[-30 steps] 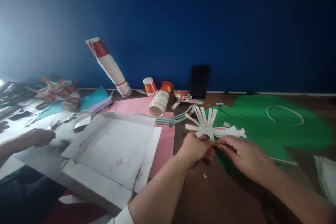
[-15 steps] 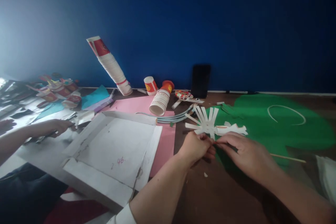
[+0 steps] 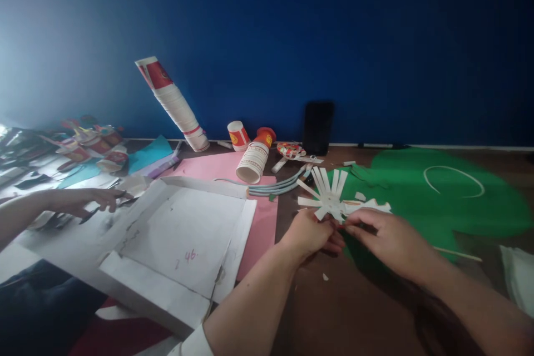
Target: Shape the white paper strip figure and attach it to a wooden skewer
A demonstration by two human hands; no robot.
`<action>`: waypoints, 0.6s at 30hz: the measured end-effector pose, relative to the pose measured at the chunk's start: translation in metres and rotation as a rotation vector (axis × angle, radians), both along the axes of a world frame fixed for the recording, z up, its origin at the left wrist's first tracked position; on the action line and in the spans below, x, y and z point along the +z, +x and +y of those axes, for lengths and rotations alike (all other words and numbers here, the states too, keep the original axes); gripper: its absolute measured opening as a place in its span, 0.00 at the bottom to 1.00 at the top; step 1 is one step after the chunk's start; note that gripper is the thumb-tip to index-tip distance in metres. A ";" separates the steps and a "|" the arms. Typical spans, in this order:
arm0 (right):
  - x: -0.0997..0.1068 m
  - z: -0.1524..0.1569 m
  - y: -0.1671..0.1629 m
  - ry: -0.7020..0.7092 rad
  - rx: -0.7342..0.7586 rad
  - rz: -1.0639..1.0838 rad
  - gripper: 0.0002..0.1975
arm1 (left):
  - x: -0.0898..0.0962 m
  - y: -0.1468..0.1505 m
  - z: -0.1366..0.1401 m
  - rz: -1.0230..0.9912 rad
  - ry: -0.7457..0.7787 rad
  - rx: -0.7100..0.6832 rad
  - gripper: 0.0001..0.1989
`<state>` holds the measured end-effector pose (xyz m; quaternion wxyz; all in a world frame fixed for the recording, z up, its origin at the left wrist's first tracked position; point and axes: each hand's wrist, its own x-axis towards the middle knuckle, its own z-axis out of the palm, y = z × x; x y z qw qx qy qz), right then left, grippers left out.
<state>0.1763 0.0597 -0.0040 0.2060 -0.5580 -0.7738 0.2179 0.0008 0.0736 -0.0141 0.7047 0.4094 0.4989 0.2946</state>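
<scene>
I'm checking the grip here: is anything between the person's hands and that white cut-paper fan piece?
Nothing visible. The left hand and right hand both pinch the white paper fan directly at its lower edge, above the green sheet. The contact spot itself is partly hidden by fingers.

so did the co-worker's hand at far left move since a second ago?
Yes. The co-worker's hand has slid right, toward the flattened white box, and now nearly reaches its left edge.

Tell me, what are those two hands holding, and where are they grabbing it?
A white paper cup cut into spread strips. The left hand pinches it at the near edge, by the strips' base; the right hand grips a strip on its right side.
</scene>
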 end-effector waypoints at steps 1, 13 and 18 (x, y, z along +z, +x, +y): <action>0.000 0.001 0.000 -0.026 -0.002 0.020 0.10 | 0.000 0.000 0.000 -0.009 0.002 -0.003 0.02; 0.002 0.006 0.001 -0.128 0.017 0.083 0.11 | -0.001 0.000 -0.002 -0.006 0.017 0.010 0.03; 0.002 0.005 0.000 -0.163 -0.012 0.087 0.11 | -0.005 0.001 -0.001 -0.017 0.039 0.024 0.01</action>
